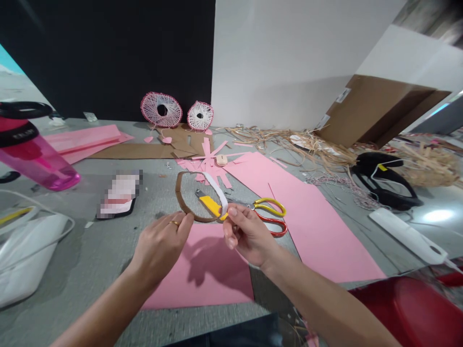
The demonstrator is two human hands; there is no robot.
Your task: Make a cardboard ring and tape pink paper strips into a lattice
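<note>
A loop of brown cardboard strip (178, 190) is held up between my hands, with a white strip (216, 187) running along its right side. My left hand (161, 243), wearing a ring, pinches the near left edge of the loop. My right hand (249, 236) grips the white strip's near end between thumb and fingers. Through the loop shows a yellow utility knife (209, 204), its near end partly behind the loop and right fingers. Scissors (270, 207) with yellow and red handles lie just beyond my right hand. Pink paper (217, 284) lies flat below both hands.
More pink sheets (325, 236) lie right, paper cuttings (211, 166) behind. Two string-wound rings (161, 110) lean on the black panel. A pink bottle (36, 154) and phone (121, 195) are left; a white glue-gun-like tool (408, 236), black headphones (383, 178) and cardboard box (376, 108) right.
</note>
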